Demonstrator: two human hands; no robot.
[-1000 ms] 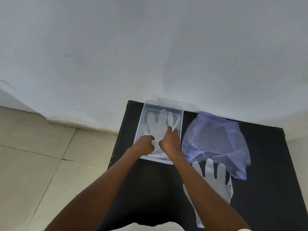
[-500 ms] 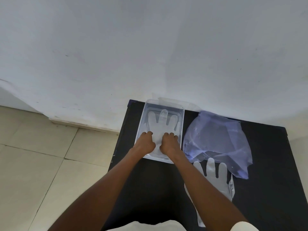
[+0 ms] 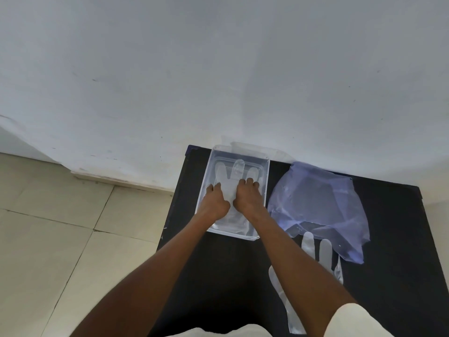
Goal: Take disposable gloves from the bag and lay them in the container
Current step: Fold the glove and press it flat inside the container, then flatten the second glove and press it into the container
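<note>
Your left hand and right hand press flat, gripping nothing, on the glove beneath them in the container. It seems thin, light, clingy; pinch its cuff.

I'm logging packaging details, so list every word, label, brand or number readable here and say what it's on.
None can be read.
The bluish plastic bag shows no print.
The clear container carries no visible label.
The glove in the container and the glove on the table are unmarked.
</note>
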